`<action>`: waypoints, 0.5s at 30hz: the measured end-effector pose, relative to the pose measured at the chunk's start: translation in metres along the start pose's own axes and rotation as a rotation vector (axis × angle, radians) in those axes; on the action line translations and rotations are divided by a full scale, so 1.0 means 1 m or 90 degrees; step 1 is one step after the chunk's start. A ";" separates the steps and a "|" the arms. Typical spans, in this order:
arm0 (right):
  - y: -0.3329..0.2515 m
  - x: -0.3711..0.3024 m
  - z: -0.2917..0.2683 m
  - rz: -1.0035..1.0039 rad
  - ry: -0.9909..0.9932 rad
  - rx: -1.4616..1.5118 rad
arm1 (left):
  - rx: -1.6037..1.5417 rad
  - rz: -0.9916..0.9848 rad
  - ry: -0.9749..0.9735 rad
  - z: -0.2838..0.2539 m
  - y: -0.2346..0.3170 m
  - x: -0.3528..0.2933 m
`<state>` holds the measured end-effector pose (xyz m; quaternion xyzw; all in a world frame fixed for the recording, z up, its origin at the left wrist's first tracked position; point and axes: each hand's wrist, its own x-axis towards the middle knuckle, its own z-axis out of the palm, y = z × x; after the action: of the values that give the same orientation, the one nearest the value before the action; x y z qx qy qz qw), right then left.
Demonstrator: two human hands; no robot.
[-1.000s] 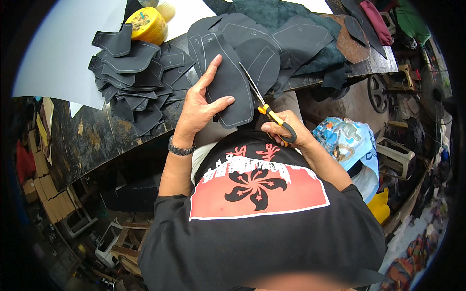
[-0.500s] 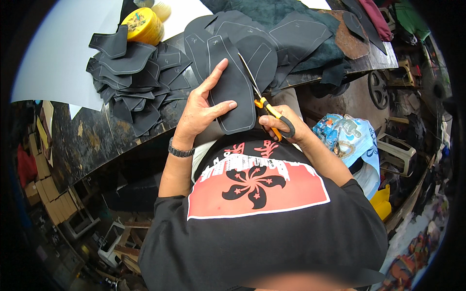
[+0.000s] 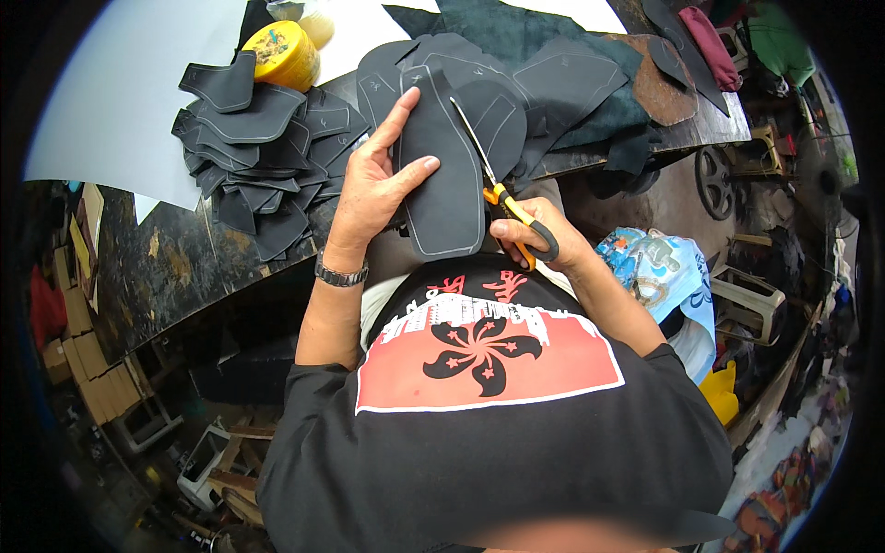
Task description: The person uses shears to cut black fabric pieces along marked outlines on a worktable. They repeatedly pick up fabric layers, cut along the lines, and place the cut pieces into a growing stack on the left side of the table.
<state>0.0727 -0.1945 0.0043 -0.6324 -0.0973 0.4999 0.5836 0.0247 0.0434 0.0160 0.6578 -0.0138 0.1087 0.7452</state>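
Observation:
A long black sheet piece [image 3: 445, 198] with a pale outline drawn near its edge lies at an angle in front of me. My left hand [image 3: 369, 189] grips it from the left: the index finger and thumb rest on top, and the other fingers are mostly hidden. My right hand [image 3: 553, 235] is closed round scissors [image 3: 513, 210] with yellow and black handles. Their blades point up and away along the right side of the piece, close to the drawn line. Whether the blades touch the material I cannot tell.
Stacked black cut pieces [image 3: 244, 152] and a round yellow tub [image 3: 284, 55] stand left on the dark table [image 3: 166, 267]. More outlined pieces [image 3: 572, 83] and dark green hide [image 3: 516, 28] lie beyond. A blue-white bag [image 3: 668, 276] and plastic stool [image 3: 751, 309] are at right.
My left hand has slid slightly up and left over the black piece, its index fingertip now nearer the top end. The scissors have barely moved.

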 end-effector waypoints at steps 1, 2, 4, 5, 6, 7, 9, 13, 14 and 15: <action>-0.004 0.002 -0.001 -0.018 -0.013 -0.025 | -0.028 -0.024 -0.018 0.001 0.002 0.001; -0.006 0.002 0.000 -0.033 -0.004 -0.017 | -0.024 -0.024 -0.020 0.001 0.004 0.001; -0.007 0.002 0.004 -0.065 0.002 0.017 | -0.013 -0.018 -0.024 0.004 0.007 -0.001; -0.007 0.002 0.005 -0.057 0.003 0.025 | -0.019 -0.025 -0.020 0.004 0.009 -0.002; -0.007 0.002 0.006 -0.063 -0.007 0.027 | -0.020 -0.026 -0.019 0.003 0.010 -0.002; -0.006 0.001 0.007 -0.068 -0.018 0.030 | -0.017 -0.024 -0.019 0.003 0.010 -0.004; -0.003 0.001 0.008 -0.064 -0.020 0.027 | -0.034 -0.034 -0.018 0.001 0.009 -0.007; 0.003 -0.001 0.012 -0.034 0.017 0.033 | -0.047 -0.038 -0.017 0.000 0.004 -0.010; 0.005 -0.001 0.014 -0.041 0.022 0.044 | -0.035 -0.028 -0.016 0.000 0.003 -0.009; 0.005 -0.001 0.015 -0.049 0.028 0.053 | -0.062 -0.070 -0.002 0.000 0.002 -0.008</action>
<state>0.0584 -0.1867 0.0028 -0.6143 -0.0880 0.4670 0.6300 0.0165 0.0429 0.0166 0.6210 0.0162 0.0657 0.7809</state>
